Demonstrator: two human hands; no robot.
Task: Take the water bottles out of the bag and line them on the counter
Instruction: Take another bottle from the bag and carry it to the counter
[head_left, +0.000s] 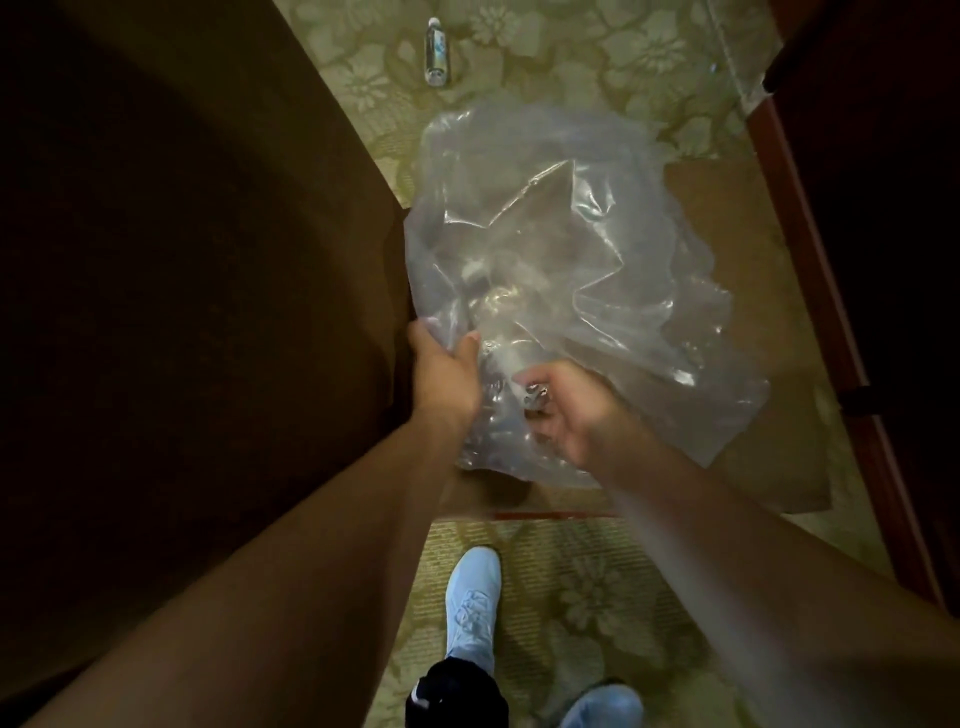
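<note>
Left hand (445, 370) and right hand (563, 410) both clutch the thin, slippery clear plastic bag (576, 260) lying on the cardboard box (727, 208). The bottles inside are blurred, probably heavy and smooth; better to grasp each around its body.

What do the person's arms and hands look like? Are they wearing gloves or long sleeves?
No gloves, no long sleeves. The left arm and right arm are bare as far up as the picture shows, and the left hand and right hand are bare too. No watch or bracelet shows on either wrist. The right arm is blurry, so small things there could be missed.
</note>
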